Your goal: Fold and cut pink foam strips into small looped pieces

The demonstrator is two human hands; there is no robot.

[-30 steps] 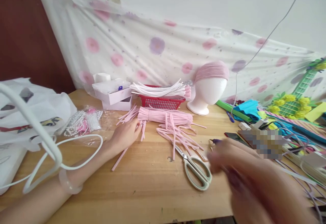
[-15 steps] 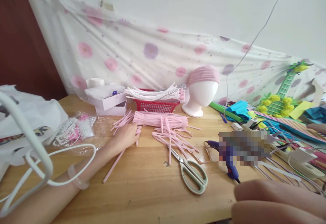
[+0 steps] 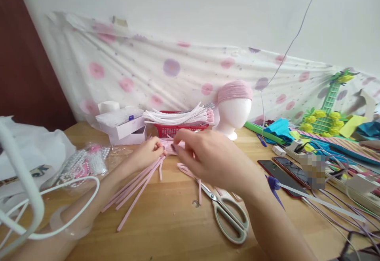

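Observation:
My left hand (image 3: pixel 151 152) is closed around several pink pipe cleaners (image 3: pixel 133 191), whose ends fan out toward the table's front left. Opposite it, my right hand (image 3: pixel 204 156) reaches over the tied bundle of pink pipe cleaners (image 3: pixel 170 144), its fingers bent and slightly apart, with nothing visible in them. The right hand hides most of that bundle and the loose bent pipe cleaners (image 3: pixel 184 169) beneath it. Scissors (image 3: pixel 231 219) with pale handles lie below my right wrist, blades partly covered by pink stems.
Behind stand a red basket (image 3: pixel 181 129) of white and pink stems and a white foam head (image 3: pixel 234 114) with a pink band. White boxes (image 3: pixel 126 128) and bagged beads (image 3: pixel 89 160) are at left. Phones (image 3: pixel 280 176), a purple glue gun (image 3: pixel 274 188) and cables lie right.
My right hand has come from the lower right to the pink bundle. More pink pipe cleaners now extend from my left hand. The view has tilted up slightly.

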